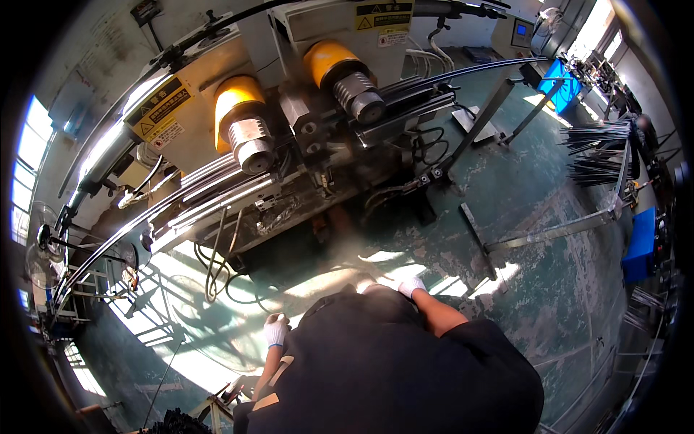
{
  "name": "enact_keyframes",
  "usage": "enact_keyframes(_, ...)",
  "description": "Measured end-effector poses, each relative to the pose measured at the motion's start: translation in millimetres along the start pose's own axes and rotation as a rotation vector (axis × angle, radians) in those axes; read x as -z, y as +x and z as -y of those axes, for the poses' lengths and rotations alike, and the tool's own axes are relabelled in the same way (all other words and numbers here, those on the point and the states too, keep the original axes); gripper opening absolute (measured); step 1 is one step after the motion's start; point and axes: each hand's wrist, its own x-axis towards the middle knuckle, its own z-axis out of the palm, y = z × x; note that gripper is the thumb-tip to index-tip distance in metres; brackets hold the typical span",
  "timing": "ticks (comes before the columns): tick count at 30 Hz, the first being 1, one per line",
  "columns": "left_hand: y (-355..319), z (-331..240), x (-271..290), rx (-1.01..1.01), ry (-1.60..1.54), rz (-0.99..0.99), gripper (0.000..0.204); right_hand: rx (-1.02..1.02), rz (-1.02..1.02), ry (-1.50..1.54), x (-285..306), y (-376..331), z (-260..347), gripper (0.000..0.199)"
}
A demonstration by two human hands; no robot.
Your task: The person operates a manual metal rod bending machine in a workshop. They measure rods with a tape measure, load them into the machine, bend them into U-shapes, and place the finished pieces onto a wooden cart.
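Well, at eleven o'clock, one pale machine (295, 112) with two orange collars (235, 96) and two round steel ends (251, 145) pointing to five, long from eight to two. Low at seven, one white-gloved left hand (275, 330), curled; past four, one white-gloved right hand (412, 286); cannot tell if clamped on anything.
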Motion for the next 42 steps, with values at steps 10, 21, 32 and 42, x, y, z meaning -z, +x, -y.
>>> enact_keyframes(10, 18.0, -10.0, 6.6, 0.062, -0.319, -0.012, 0.017, -0.01, -0.091, 0.198, 15.7, 2.7, 1.8, 0.048)
enact_keyframes(21, 50.0, -139.4, 115.5, -0.241, -0.593, -0.289, 0.012, 0.054, -1.042, 0.748, 268.1, -26.0, -12.6, 0.028)
enact_keyframes(32, -74.6, -492.2, 203.9, -0.909, -0.502, -0.339, 0.03, 1.022, -1.583, 0.556, 648.3, -219.0, 128.6, 0.045)
enact_keyframes(42, -136.9, -690.6, 129.3, -1.406, 0.06, -0.446, 0.043, 0.828, -1.471, -0.049, 745.0, -287.7, 300.7, 0.042)
